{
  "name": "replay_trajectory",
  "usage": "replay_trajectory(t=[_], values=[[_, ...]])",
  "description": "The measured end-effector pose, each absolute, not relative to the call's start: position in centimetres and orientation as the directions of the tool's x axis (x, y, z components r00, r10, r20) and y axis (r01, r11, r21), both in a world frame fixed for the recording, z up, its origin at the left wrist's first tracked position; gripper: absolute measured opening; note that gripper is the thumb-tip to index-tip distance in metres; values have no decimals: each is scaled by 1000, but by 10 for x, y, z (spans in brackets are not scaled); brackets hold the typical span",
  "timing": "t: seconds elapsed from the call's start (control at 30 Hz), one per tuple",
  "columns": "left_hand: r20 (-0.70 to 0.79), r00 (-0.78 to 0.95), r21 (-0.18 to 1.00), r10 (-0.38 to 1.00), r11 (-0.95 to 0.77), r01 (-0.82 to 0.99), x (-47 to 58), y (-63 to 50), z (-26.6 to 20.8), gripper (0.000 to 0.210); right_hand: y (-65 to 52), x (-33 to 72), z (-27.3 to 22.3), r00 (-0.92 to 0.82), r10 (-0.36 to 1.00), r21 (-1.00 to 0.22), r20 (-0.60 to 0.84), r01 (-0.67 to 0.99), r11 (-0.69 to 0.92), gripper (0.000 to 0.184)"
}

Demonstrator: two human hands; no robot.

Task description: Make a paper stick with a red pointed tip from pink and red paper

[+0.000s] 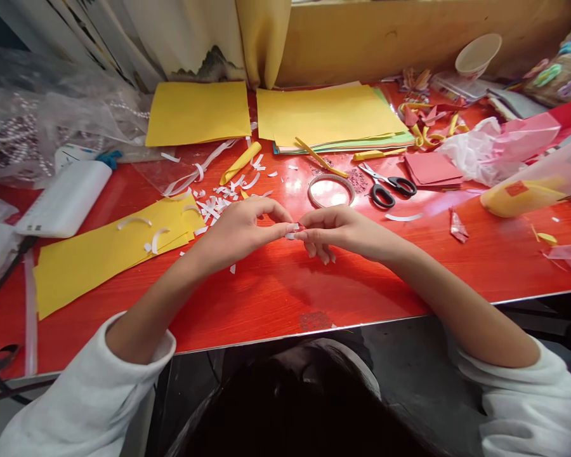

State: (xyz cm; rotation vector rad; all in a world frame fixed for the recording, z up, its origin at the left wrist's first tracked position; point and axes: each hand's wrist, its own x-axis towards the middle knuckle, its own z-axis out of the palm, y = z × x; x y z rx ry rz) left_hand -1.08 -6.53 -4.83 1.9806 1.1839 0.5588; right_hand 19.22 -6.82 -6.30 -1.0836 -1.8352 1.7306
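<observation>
My left hand (245, 230) and my right hand (342, 231) meet above the red table, thumbs and forefingers pinched close together. Between their fingertips is a small white strip (291, 235); a bit of red shows beside it, too small to make out. The other fingers of my right hand curl below. Just behind the hands lies a roll of tape (331, 179), and to its right rest scissors (385, 184) with black handles, blades apart. White paper scraps (214, 208) are scattered beside my left hand.
Yellow paper strips (99, 244) lie at left, near a white power strip (66, 197). Yellow sheets (197, 114) and a paper stack (323, 114) line the back. Red paper squares (433, 170), a clear tube-shaped bag (533, 184) and folded paper pieces (426, 120) are at right.
</observation>
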Motion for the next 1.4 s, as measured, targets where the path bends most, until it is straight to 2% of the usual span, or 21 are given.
replay_trajectory(t=[0.2,0.37,0.5,0.73,0.93,1.1,1.27,1.4], values=[[-1,398,794,917,-241,558,-9,-65,-50,17,-69,193,-62,-644,739,-980,-200,145,-139,23],[-9,403,807,915,-231,543,-10,-62,-54,18,-66,195,-65,-620,762,-977,-190,45,-208,21],[3,411,793,912,-252,554,-7,-63,-60,19,-64,194,-67,-574,792,-971,-207,23,-237,16],[123,323,729,938,-306,613,3,-72,-63,16,-66,189,-70,-576,789,-968,-213,17,-249,20],[98,389,834,916,-289,470,1,-73,-59,24,-64,191,-70,-554,800,-962,-231,5,-274,18],[108,382,838,918,-290,462,-3,-72,-59,22,-65,192,-66,-567,794,-966,-218,8,-259,22],[35,345,933,938,-155,325,-2,-71,-58,21,-69,189,-61,-570,799,-970,-192,-13,-243,30],[12,342,936,940,-131,325,-2,-72,-50,24,-71,187,-60,-525,834,-976,-169,-31,-217,30]])
